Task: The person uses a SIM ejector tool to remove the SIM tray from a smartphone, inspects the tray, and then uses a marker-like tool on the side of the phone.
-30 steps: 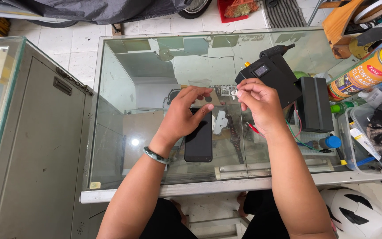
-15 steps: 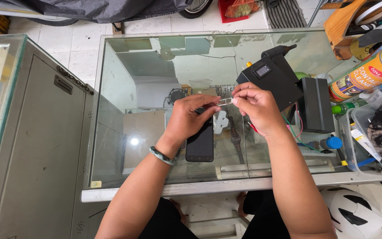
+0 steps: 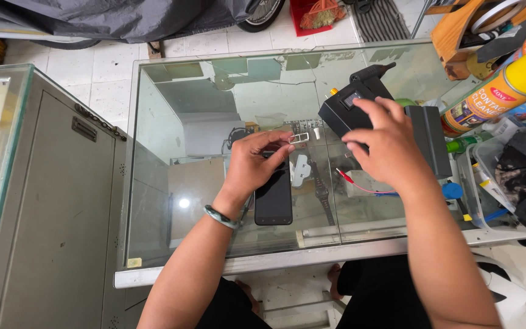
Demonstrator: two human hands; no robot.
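The big glass-topped bench (image 3: pixel 171 183) carries a black flat phone (image 3: pixel 273 201); the left hand (image 3: pixel 257 164) pinches a tiny silver card tray (image 3: pixel 298 137) above it; the right hand (image 3: pixel 382 143) hovers, fingers spread, over a black box-shaped meter (image 3: pixel 342 109); best hold the tray level and gently.

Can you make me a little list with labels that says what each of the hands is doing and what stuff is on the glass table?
Place: glass table with a shelf underneath
Left hand: pinching a tiny metal tray between the fingertips
Right hand: open, fingers spread, over a black box
Under the left hand: black phone, lying flat, screen dark
Left wrist: green bracelet
Right side: yellow spray can and a clear bin of odds and ends
Left side: grey metal cabinet
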